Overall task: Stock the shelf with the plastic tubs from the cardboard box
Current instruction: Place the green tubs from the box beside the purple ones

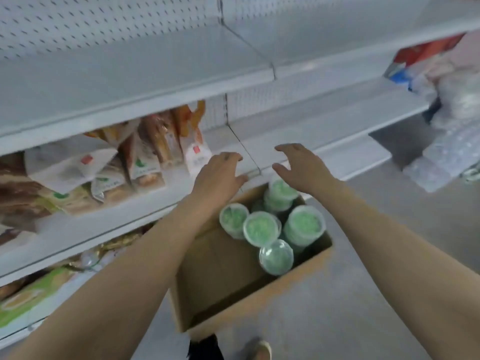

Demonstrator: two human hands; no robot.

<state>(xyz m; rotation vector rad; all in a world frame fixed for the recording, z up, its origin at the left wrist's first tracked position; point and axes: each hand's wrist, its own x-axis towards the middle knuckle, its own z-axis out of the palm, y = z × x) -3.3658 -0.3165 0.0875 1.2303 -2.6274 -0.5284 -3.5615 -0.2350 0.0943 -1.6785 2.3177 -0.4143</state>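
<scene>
head view: both hands hover above the far end of the cardboard box (249,289), in front of the lip of the shelf (324,126). the left hand (220,175) has its fingers loosely curved and holds nothing; the right hand (298,167) is spread wider, thumb apart from the fingers, and is also empty. neither touches a tub. judging by this, the step in hand is the reach for a tub, with none lifted out in this moment.

the plastic tubs (262,229) stand upright and packed together in the far right part of the box, which sits on the floor just near the shelving; the near left part of the box shows bare cardboard. they are clear, round and lidded, with a pale green filling showing through the tops, and some seem to be stacked.

the next move likely calls for lowering a hand over one lid, gripping round its rim or wall, lifting it clear of its neighbours and setting it on the bare stretch of shelf to the right of the bagged goods (145,159). the smooth plastic may slip, so a firm grip seems wise.
</scene>
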